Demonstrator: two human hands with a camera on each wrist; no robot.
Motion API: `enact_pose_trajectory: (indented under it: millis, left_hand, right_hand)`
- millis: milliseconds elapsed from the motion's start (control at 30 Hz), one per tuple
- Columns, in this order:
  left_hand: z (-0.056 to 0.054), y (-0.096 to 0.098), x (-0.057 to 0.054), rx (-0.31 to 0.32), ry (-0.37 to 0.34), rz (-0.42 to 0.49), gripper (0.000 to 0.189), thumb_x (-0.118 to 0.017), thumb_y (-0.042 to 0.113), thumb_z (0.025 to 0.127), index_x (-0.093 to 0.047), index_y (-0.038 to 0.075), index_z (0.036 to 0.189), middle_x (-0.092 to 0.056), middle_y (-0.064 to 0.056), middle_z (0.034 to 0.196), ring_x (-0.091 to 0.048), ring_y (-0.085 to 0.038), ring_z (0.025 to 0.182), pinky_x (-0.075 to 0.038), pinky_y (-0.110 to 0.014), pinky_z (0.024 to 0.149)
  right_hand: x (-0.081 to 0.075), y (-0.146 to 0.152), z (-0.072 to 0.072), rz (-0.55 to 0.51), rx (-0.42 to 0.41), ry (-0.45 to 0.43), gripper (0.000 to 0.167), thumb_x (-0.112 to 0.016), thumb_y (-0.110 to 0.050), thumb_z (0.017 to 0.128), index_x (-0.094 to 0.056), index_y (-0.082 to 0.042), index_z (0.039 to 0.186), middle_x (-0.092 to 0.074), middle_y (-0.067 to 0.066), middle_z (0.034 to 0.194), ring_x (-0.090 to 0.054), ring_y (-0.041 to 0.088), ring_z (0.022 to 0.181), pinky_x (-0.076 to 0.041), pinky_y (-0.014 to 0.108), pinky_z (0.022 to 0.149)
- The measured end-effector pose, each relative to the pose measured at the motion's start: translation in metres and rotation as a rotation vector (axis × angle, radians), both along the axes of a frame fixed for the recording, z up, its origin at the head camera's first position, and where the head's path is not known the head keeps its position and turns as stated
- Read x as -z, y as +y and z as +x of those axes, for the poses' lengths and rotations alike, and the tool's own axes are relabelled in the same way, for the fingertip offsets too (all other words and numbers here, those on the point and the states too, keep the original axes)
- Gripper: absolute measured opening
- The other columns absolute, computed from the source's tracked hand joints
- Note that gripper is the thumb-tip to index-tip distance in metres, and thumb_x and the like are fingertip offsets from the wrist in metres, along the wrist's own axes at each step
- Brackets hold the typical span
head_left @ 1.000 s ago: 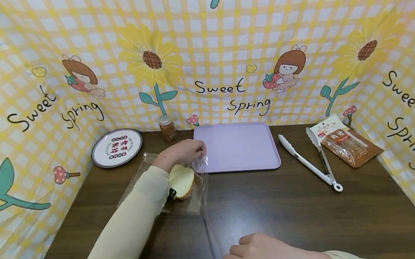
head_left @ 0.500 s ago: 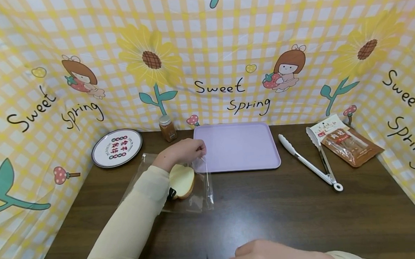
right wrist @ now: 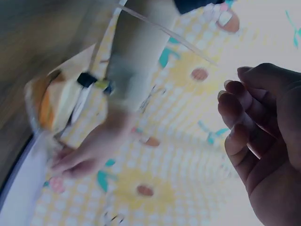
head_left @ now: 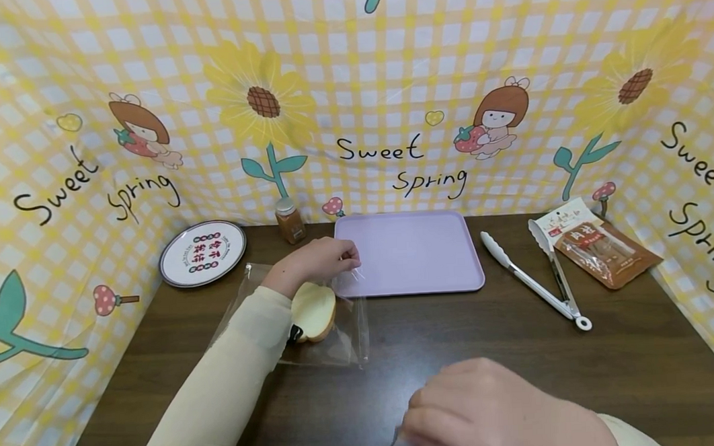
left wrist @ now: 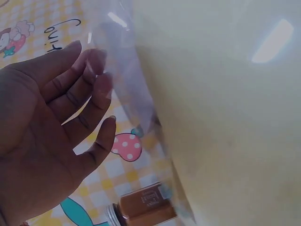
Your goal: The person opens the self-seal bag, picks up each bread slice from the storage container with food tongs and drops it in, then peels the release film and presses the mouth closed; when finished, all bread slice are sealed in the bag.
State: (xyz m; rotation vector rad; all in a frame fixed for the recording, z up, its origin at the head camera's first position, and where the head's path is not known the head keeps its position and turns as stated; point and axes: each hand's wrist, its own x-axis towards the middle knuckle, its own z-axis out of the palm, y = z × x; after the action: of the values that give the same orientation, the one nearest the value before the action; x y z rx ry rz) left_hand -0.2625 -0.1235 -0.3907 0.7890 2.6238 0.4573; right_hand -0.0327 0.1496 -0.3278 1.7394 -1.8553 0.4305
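Observation:
A slice of bread (head_left: pixel 314 311) with a browned crust lies inside a clear plastic bag (head_left: pixel 348 345) on the dark wood table. My left hand (head_left: pixel 316 260) pinches the bag's far edge, close to the lilac tray (head_left: pixel 413 254). The left wrist view has the clear film over those fingertips, with the pale bread filling the right side. Near the front edge, my right hand (head_left: pixel 494 408) pinches a thin strip (right wrist: pixel 174 35), which trails from the fingertips in the right wrist view. The forearm hides part of the bag.
A round white plate (head_left: pixel 203 254) with red lettering stands at back left, beside a spice jar (head_left: pixel 289 221). White-tipped tongs (head_left: pixel 532 281) lie spread on the right, next to a brown food packet (head_left: pixel 603 244). A checked cloth (head_left: pixel 386 80) walls the table.
A thin line ran from the bag towards my right hand; the bag's right edge now hangs loose. My right hand has risen and moved slightly rightwards. The left hand stays nearly still.

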Motion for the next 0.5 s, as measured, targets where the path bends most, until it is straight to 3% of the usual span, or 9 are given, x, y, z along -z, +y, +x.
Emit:
enact_pose_trajectory:
  millis: [100,233,300,400,500]
  left_hand:
    - [0.001,0.001,-0.002,0.012,0.018,-0.008,0.025,-0.058,0.033,0.112,-0.073,0.016,0.122,-0.077,-0.002,0.114,-0.066,-0.015,0.089,-0.055,-0.031,0.078]
    - [0.003,0.001,-0.005,0.021,0.015,-0.010,0.028,-0.057,0.031,0.112,-0.073,0.014,0.127,-0.078,-0.005,0.120,-0.069,-0.017,0.097,-0.059,-0.036,0.086]
    - [0.004,-0.001,-0.006,0.027,0.013,-0.015,0.029,-0.057,0.031,0.112,-0.073,0.013,0.129,-0.077,-0.006,0.124,-0.070,-0.018,0.103,-0.060,-0.039,0.091]
    - [0.004,-0.005,-0.006,0.032,0.006,-0.027,0.033,-0.057,0.031,0.112,-0.072,0.011,0.134,-0.076,-0.008,0.130,-0.071,-0.020,0.111,-0.060,-0.041,0.096]
    - [0.003,-0.009,-0.005,0.032,-0.003,-0.035,0.035,-0.058,0.032,0.112,-0.071,0.010,0.136,-0.076,-0.009,0.131,-0.071,-0.020,0.111,-0.061,-0.041,0.096]
  right_hand:
    - [0.009,0.008,-0.016,-0.064,0.071,-0.054,0.015,-0.058,-0.018,0.109,-0.071,-0.016,0.101,-0.068,-0.013,0.086,-0.062,0.001,0.072,-0.055,0.013,0.067]
    - [0.031,0.028,-0.041,-0.060,0.209,-0.203,0.011,-0.065,-0.022,0.108,-0.071,-0.020,0.099,-0.068,-0.015,0.085,-0.061,-0.003,0.071,-0.053,0.010,0.065]
    - [0.043,0.040,-0.054,-0.034,0.303,-0.263,0.006,-0.074,-0.020,0.102,-0.071,-0.021,0.097,-0.069,-0.016,0.085,-0.061,-0.005,0.071,-0.052,0.010,0.064]
    - [0.061,0.057,-0.074,0.016,0.444,-0.359,0.015,-0.084,-0.014,0.091,-0.071,-0.022,0.093,-0.070,-0.016,0.082,-0.061,-0.005,0.071,-0.052,0.013,0.063]
    - [0.075,0.073,-0.088,0.100,0.590,-0.498,0.016,-0.084,-0.012,0.091,-0.071,-0.022,0.091,-0.068,-0.016,0.080,-0.060,-0.004,0.072,-0.052,0.018,0.063]
